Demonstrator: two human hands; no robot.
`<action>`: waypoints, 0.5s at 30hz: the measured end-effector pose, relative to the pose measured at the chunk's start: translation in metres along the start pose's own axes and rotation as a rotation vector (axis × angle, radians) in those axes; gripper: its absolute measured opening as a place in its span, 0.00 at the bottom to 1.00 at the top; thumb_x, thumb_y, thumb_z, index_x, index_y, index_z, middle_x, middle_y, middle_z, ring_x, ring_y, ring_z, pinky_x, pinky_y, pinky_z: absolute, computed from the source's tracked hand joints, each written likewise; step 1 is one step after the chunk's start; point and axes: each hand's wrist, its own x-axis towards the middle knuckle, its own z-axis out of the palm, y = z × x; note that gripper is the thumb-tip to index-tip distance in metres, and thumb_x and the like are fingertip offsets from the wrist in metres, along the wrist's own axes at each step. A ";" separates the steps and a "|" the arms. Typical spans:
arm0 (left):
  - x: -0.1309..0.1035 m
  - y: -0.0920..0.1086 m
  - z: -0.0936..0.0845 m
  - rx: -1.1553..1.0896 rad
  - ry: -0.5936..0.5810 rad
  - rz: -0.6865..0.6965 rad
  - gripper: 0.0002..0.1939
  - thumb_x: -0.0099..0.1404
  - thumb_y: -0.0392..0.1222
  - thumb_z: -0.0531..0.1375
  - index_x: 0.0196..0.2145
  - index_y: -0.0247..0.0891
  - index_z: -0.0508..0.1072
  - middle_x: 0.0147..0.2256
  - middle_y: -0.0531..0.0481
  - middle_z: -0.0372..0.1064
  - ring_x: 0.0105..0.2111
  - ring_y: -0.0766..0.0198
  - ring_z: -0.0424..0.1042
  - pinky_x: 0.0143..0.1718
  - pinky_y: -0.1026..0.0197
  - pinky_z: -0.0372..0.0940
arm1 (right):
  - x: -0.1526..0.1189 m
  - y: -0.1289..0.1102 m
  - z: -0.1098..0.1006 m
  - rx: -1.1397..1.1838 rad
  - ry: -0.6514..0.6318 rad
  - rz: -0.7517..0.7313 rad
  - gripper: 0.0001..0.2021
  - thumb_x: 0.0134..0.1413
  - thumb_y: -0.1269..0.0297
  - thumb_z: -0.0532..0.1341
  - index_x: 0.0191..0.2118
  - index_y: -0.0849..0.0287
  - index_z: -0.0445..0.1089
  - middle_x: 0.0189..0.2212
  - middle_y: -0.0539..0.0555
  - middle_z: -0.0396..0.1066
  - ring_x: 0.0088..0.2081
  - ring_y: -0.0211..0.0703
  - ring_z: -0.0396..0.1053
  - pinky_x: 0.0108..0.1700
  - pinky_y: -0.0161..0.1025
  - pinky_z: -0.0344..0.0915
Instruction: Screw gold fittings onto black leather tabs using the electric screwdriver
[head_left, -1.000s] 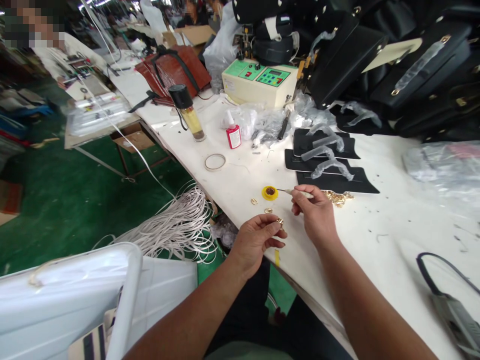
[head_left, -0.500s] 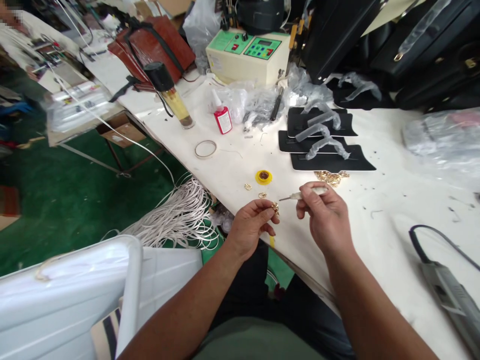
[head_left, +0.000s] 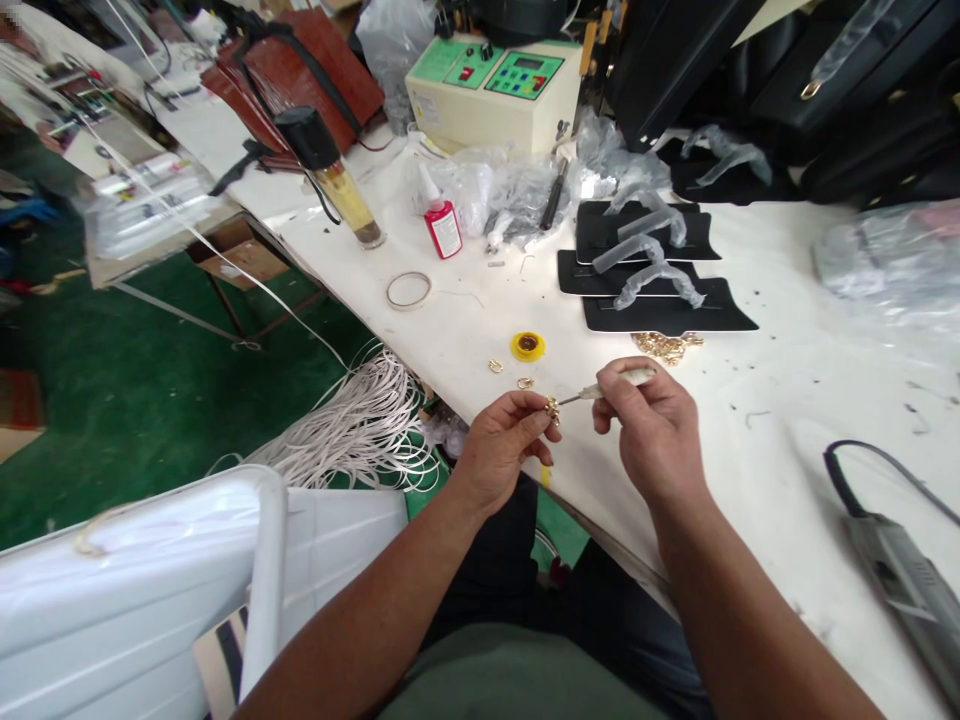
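Observation:
Small gold metal fittings (head_left: 553, 408) are pinched between the thumb and fingers of my left hand (head_left: 504, 448), just over the table's front edge; their exact kind is too small to tell. My right hand (head_left: 654, 425) is closed around the pale handle of a thin-tipped screwdriver (head_left: 592, 390). Its tip reaches the gold fittings and appears to touch them. Beyond my left hand lie two loose gold pieces, one ring-like (head_left: 525, 383) and one beside it (head_left: 495, 366). A yellow round dish (head_left: 528, 346) with dark contents stands behind them. More gold hardware (head_left: 667, 347) is heaped beyond my right hand.
Black panels (head_left: 667, 312) with plastic-wrapped handles lie behind the gold heap. A red glue bottle (head_left: 443, 225), a tall jar (head_left: 341, 185) and a control box (head_left: 491, 100) stand farther back. At right lies a grey corded tool (head_left: 900, 580); white cords (head_left: 360, 425) hang at left.
The screwdriver tip has moved left and now meets the gold fittings in my left hand; before, a small gap lay between them. The whole view has shifted slightly.

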 end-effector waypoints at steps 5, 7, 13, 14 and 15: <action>-0.001 0.000 0.000 0.002 0.000 -0.003 0.16 0.56 0.43 0.77 0.37 0.35 0.77 0.30 0.51 0.76 0.29 0.67 0.74 0.23 0.70 0.69 | -0.001 -0.001 0.000 -0.019 -0.008 -0.003 0.10 0.61 0.55 0.70 0.36 0.55 0.73 0.22 0.45 0.69 0.22 0.35 0.65 0.27 0.36 0.62; -0.001 0.000 0.001 0.005 -0.004 -0.002 0.16 0.56 0.43 0.76 0.37 0.36 0.77 0.29 0.51 0.75 0.29 0.67 0.74 0.23 0.70 0.69 | -0.001 -0.001 0.000 -0.029 -0.011 -0.005 0.10 0.62 0.55 0.69 0.36 0.55 0.73 0.22 0.45 0.69 0.22 0.35 0.65 0.27 0.36 0.62; -0.001 0.002 0.002 0.008 0.000 -0.001 0.17 0.55 0.43 0.77 0.37 0.35 0.77 0.29 0.52 0.75 0.30 0.67 0.74 0.23 0.70 0.69 | -0.002 -0.003 0.000 -0.057 -0.010 -0.005 0.10 0.62 0.56 0.69 0.36 0.55 0.73 0.22 0.45 0.70 0.22 0.36 0.65 0.27 0.36 0.62; -0.001 0.002 0.002 0.011 0.002 0.001 0.17 0.55 0.43 0.77 0.37 0.35 0.77 0.29 0.52 0.75 0.30 0.67 0.74 0.23 0.70 0.69 | -0.002 -0.004 0.000 -0.063 -0.015 -0.009 0.09 0.62 0.56 0.69 0.36 0.55 0.73 0.22 0.45 0.70 0.22 0.36 0.65 0.27 0.36 0.63; -0.001 0.002 0.002 0.016 0.005 0.004 0.17 0.55 0.44 0.77 0.37 0.35 0.77 0.29 0.52 0.75 0.30 0.67 0.74 0.23 0.70 0.69 | -0.002 -0.005 0.000 -0.072 -0.024 -0.014 0.09 0.62 0.57 0.68 0.36 0.55 0.73 0.21 0.45 0.70 0.22 0.36 0.66 0.27 0.36 0.63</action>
